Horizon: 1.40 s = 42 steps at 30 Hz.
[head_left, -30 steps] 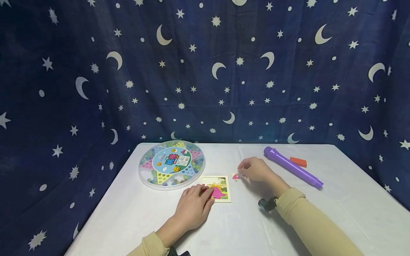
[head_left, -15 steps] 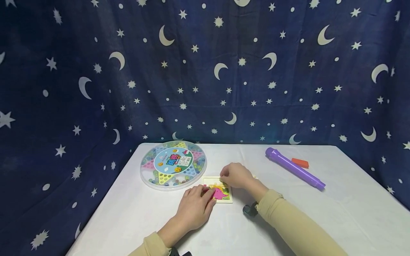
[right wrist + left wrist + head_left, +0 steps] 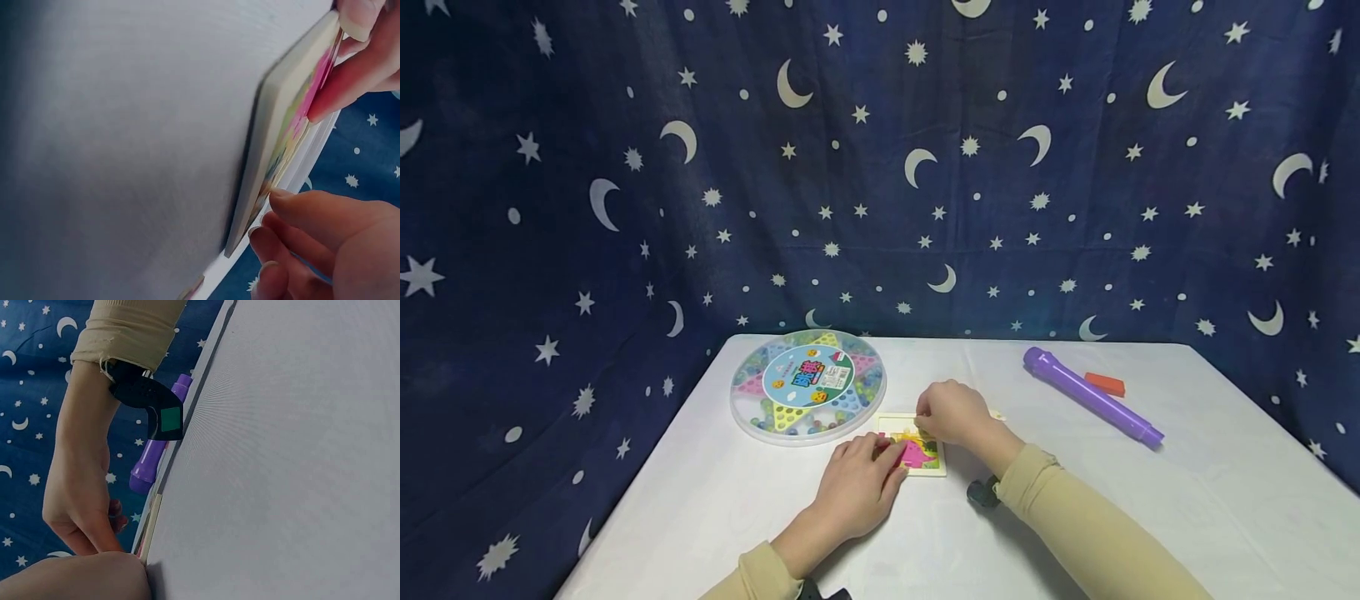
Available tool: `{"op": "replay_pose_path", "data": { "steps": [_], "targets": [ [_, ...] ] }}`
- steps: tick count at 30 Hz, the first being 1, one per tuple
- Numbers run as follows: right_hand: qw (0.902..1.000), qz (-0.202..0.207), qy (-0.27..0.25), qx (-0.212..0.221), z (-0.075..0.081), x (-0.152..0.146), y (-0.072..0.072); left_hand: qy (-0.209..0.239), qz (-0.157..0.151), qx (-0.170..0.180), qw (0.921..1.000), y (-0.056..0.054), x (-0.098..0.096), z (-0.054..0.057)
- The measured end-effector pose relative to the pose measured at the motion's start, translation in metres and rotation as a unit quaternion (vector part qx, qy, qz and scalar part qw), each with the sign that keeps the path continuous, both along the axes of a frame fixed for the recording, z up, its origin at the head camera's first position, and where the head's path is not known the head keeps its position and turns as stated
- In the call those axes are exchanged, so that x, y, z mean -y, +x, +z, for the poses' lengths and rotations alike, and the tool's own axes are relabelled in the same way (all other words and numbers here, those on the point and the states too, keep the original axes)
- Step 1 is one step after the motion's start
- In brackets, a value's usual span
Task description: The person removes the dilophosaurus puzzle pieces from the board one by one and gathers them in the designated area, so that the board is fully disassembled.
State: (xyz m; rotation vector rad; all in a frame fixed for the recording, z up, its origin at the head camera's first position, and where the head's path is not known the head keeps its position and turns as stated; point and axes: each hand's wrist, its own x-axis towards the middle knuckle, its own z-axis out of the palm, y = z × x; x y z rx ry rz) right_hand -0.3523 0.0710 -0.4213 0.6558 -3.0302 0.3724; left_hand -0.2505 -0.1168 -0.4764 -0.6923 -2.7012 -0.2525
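Note:
A small picture puzzle in a cream tray (image 3: pixel 265 119) lies flat on the table, showing a pink dinosaur (image 3: pixel 914 454). My left hand (image 3: pixel 856 483) holds the tray's left side, thumb at its near edge and a finger on the pink part. Over the upper right corner, my right hand (image 3: pixel 955 412) has thumb and fingertips together, pinching a puzzle piece mostly hidden by the fingers. In the right wrist view that thumb (image 3: pixel 300 203) meets the picture's surface. Another loose piece (image 3: pixel 996 415) lies just beyond the right hand, mostly covered by it.
Behind to the left sits a round, clear marble-game box (image 3: pixel 808 385) with coloured stars. On the right are a purple microphone-shaped stick (image 3: pixel 1090 396) and an orange-red block (image 3: pixel 1105 383). A dark starry curtain (image 3: pixel 880 208) hangs behind the white table (image 3: pixel 700 483).
My right hand has moved left from the loose pieces to the puzzle's upper right corner, bringing a piece. My left hand has stayed on the tray.

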Motion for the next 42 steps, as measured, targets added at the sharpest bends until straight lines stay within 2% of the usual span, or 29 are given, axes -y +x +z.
{"op": "replay_pose_path", "data": {
  "steps": [4,8,14,21,25,29,34,42],
  "targets": [
    [0.9989,0.022,0.022,-0.036,-0.001,0.002,0.001,0.001,0.001,0.008,1.0,0.001,0.0,0.001],
    [0.9973,0.034,0.037,-0.054,-0.001,0.003,0.002,0.004,-0.001,0.006,1.0,0.001,0.0,0.003],
    [0.9968,0.044,0.042,-0.052,-0.001,0.002,0.001,0.004,0.0,0.004,1.0,0.0,-0.002,0.004],
    [0.9966,0.056,0.039,-0.045,0.0,0.001,0.0,-0.014,0.015,0.039,0.999,-0.003,-0.005,0.008],
    [0.997,0.054,0.035,-0.041,0.002,0.002,-0.001,-0.026,0.015,0.039,0.9988,-0.003,-0.007,0.008],
    [0.9987,0.041,0.021,-0.02,0.002,0.001,-0.003,-0.033,0.011,0.031,0.9989,-0.004,-0.009,0.007],
    [0.9988,0.029,-0.022,0.031,0.002,-0.003,-0.006,-0.031,0.015,0.035,0.9988,-0.003,-0.011,0.006],
    [0.9901,0.03,-0.082,0.11,0.006,-0.009,-0.01,-0.034,0.021,0.044,0.9982,-0.003,-0.011,0.006]
  ]
}}
